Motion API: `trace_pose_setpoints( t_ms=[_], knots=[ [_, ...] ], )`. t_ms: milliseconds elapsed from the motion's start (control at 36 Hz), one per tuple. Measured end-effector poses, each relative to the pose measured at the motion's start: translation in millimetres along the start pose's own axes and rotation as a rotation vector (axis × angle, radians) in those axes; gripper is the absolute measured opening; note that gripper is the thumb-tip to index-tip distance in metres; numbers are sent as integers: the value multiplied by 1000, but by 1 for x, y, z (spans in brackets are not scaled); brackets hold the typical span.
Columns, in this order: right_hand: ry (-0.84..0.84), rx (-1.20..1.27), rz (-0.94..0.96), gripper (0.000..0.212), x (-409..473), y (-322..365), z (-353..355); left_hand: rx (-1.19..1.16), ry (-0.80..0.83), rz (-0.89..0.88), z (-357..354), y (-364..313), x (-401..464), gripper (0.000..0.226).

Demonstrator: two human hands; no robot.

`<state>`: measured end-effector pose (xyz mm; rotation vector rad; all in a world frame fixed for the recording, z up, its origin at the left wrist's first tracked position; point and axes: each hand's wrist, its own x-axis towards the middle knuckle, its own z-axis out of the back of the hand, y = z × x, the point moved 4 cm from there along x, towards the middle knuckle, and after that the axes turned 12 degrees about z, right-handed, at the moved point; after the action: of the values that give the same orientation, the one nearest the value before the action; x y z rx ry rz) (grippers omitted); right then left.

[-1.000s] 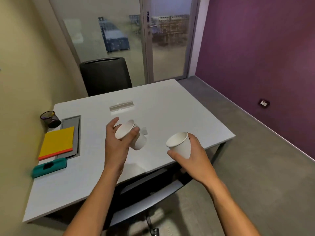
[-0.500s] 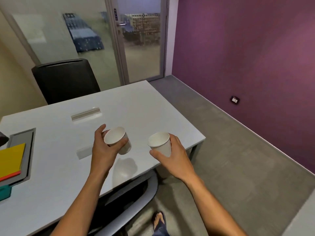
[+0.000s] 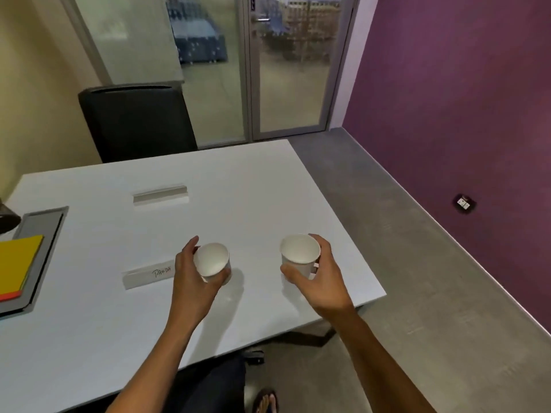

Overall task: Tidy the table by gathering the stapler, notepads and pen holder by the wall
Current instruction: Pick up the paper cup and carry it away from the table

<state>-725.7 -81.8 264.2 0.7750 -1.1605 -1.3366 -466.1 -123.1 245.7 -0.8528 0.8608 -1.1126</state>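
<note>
Both hands are over the near half of the white table [image 3: 268, 180], each wrapped round a white paper cup. The left hand [image 3: 190, 275] curls its fingers and thumb about the left cup [image 3: 212, 260], which is tipped so its open mouth faces the camera; the right hand [image 3: 320, 281] grips the right cup [image 3: 299, 253] upright from the side, near the table's right edge. Just left of the left hand a white name card [image 3: 147, 274] with handwriting lies flat on the tabletop, and farther back a grey slot [image 3: 160, 194] is set into the surface. The task's things sit at the far left by the cream wall: the yellow notepad [image 3: 18, 263], with an orange edge showing beneath it, rests on a grey notepad or tray [image 3: 41, 231], and a dark shape at the frame edge behind them is probably the pen holder [image 3: 7, 219], though only a sliver shows. The stapler lies outside the view. A black chair [image 3: 135, 123] stands behind the table before glass doors [image 3: 292, 84], a purple wall [image 3: 462, 99] rises on the right, and a sandalled foot [image 3: 265, 400] shows on the grey floor below.
</note>
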Motion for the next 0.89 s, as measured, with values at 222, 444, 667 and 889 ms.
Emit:
trace_pose_setpoints(
  t_ms=[222,444,667,889],
  knots=[
    [117,39,34,78,41,-33,21,60,-92,79,-26,-4,8,89],
    [304,24,97,81,86,-59,56,93,-290,108,-45,-24,8,86],
    [422,47,140,82,118,-76,91,9,-496,220,-77,-29,-16,82],
    [495,82,101,91,134,-90,81,-24,-536,413,-100,5,-14,86]
  ],
)
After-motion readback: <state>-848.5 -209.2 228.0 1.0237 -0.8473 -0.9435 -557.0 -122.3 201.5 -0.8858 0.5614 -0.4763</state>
